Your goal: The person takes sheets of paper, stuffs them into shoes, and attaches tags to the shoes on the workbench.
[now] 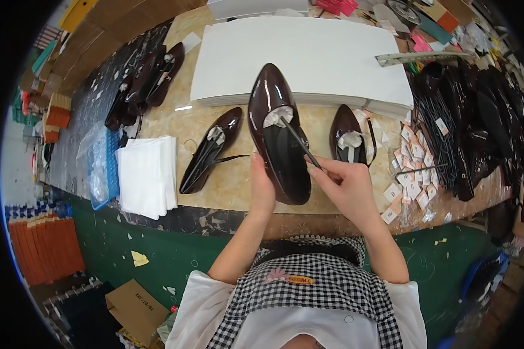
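Observation:
A glossy dark burgundy pointed-toe shoe (271,87) is held up over the table, toe pointing away from me. My left hand (262,186) grips its left side near the heel. Crumpled white paper (278,117) fills the toe opening. My right hand (348,185) pinches a thin black stick (297,138), whose far end reaches the paper inside the shoe. On the table to the left lies a matching shoe (226,127) with paper in its toe and a thin strap. Another such shoe (342,123) lies behind my right hand, also stuffed with paper.
A stack of white boards or box lids (297,58) spans the table's back. Folded white sheets (148,174) and a blue basket (106,174) sit left, near more shoes (166,75). Tags (413,174), black sticks (431,128) and piled dark shoes (483,116) lie right.

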The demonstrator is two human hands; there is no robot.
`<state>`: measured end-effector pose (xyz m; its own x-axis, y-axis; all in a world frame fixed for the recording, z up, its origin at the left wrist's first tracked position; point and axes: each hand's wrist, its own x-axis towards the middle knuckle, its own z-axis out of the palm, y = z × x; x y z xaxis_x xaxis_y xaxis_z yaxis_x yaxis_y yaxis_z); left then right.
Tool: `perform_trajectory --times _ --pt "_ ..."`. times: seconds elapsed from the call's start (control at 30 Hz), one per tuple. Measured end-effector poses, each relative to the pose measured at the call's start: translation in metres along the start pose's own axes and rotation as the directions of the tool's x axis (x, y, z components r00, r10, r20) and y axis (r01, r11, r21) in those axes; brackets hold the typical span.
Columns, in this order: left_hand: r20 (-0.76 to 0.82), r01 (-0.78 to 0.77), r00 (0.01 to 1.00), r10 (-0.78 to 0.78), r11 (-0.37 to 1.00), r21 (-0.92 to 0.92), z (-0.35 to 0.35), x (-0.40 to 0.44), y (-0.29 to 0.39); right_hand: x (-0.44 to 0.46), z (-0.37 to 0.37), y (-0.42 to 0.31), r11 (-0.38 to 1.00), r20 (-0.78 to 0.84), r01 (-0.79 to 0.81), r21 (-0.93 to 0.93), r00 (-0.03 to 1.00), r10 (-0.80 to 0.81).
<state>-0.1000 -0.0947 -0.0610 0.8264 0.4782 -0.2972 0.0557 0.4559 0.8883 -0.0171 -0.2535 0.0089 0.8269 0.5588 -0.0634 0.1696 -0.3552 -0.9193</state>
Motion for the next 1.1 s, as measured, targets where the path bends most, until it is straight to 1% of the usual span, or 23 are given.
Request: perform_trajectory --times 0.07,0.17,0.2,0.23,0.3,0.37,0.4,0.5,0.53,0.57,0.6,0.63,0.67,0.7,0.73,0.77,0.8,0.87,0.97,1.0,1.03,1.07,1.1 --pt "0.009 -0.036 0.999 0.037 0.999 -0.019 -0.006 0.003 -0.009 0.003 0.001 -0.005 0.997 0.015 -0.030 0.068 0.999 0.029" --pt "-0.081 -0.137 0.982 0.169 0.943 0.302 -0.022 0.007 -0.037 0.004 0.006 -0.016 0.995 -0.122 0.090 -0.046 0.988 -0.095" --pt "-0.084 -0.144 0.980 0.178 0.940 0.309 -0.019 0.001 -0.039 0.005 0.011 -0.018 0.981 -0.205 0.172 -0.087 0.961 -0.186" --pt "-0.020 -0.154 0.986 0.163 0.957 0.244 -0.020 -0.004 -0.045 0.008 0.016 -0.018 0.958 -0.279 0.247 -0.143 0.919 -0.279" --pt "-0.065 -0.109 0.992 0.109 0.994 -0.008 -0.008 -0.009 -0.053 0.016 0.021 -0.016 0.898 -0.330 0.306 -0.316 0.852 -0.406" --pt "-0.120 -0.081 0.989 0.091 0.993 0.088 0.031 -0.024 -0.033 0.017 0.035 -0.012 0.891 -0.407 0.321 -0.322 0.802 -0.436" --pt "-0.197 -0.062 0.976 0.095 0.984 0.166 0.027 -0.019 -0.041 0.015 0.044 -0.004 0.884 -0.398 0.291 -0.367 0.810 -0.432" --pt "-0.137 0.051 0.990 -0.033 0.990 0.132 0.003 -0.011 -0.058 0.004 0.032 0.007 0.882 -0.186 0.141 -0.450 0.951 -0.247" --pt "-0.133 0.088 0.989 -0.070 0.987 0.135 -0.012 -0.008 -0.062 0.001 0.014 0.024 0.919 -0.106 0.238 -0.313 0.953 -0.283" --pt "-0.088 0.144 0.988 -0.127 0.961 0.236 -0.031 -0.003 -0.037 -0.004 -0.013 0.035 0.932 -0.189 0.284 -0.223 0.926 -0.327" --pt "-0.043 0.186 0.982 -0.183 0.922 0.340 -0.049 0.002 -0.013 -0.013 -0.043 0.056 0.990 -0.310 0.088 -0.113 0.943 -0.119" --pt "0.000 0.029 0.999 -0.035 0.816 0.577 -0.052 0.004 0.010 -0.023 -0.090 0.072 0.989 -0.398 -0.119 -0.085 0.914 0.075" --pt "0.085 -0.289 0.914 0.396 0.490 0.823 -0.044 0.006 0.025 -0.030 -0.123 0.091 0.850 -0.566 -0.349 -0.396 0.821 0.073" --pt "0.298 -0.411 0.657 0.692 -0.002 0.912 -0.034 0.007 0.040 -0.034 -0.146 0.115 0.498 -0.566 -0.552 -0.668 0.812 0.142" --pt "0.168 -0.363 0.816 0.552 0.264 0.894 0.006 -0.005 0.053 -0.036 -0.151 0.132 0.433 -0.607 -0.594 -0.678 0.785 0.128" --pt "0.157 -0.312 0.929 0.336 0.481 0.819 0.027 -0.002 0.041 -0.038 -0.152 0.146 0.367 -0.645 -0.634 -0.681 0.756 0.110" --pt "0.123 -0.122 0.992 0.036 0.563 0.817 0.065 -0.006 0.037 -0.037 -0.154 0.157 0.441 -0.646 -0.637 -0.633 0.748 0.152" --pt "0.326 -0.292 0.944 -0.056 0.319 0.902 0.083 0.020 -0.019 -0.036 -0.157 0.169 0.576 -0.638 -0.634 -0.516 0.733 0.236" --pt "0.300 -0.233 0.951 -0.082 0.450 0.862 0.078 0.018 -0.017 -0.054 -0.173 0.152 0.770 -0.653 -0.601 -0.214 0.674 0.345" --pt "0.286 -0.198 0.957 -0.048 0.609 0.768 0.060 0.015 -0.022 -0.059 -0.175 0.124 0.781 -0.641 -0.603 -0.162 0.666 0.381" --pt "0.214 -0.060 0.975 -0.067 0.839 0.540 0.060 0.014 -0.023 -0.057 -0.174 0.112 0.852 -0.637 -0.512 -0.107 0.693 0.337" --pt "0.144 0.076 0.983 -0.114 0.967 0.245 0.059 0.009 -0.024 -0.056 -0.168 0.105 0.908 -0.630 -0.418 -0.045 0.717 0.298" --pt "0.082 0.182 0.981 -0.175 0.979 -0.088 0.052 0.005 -0.023 -0.053 -0.158 0.102 0.949 -0.620 -0.314 0.018 0.741 0.257"
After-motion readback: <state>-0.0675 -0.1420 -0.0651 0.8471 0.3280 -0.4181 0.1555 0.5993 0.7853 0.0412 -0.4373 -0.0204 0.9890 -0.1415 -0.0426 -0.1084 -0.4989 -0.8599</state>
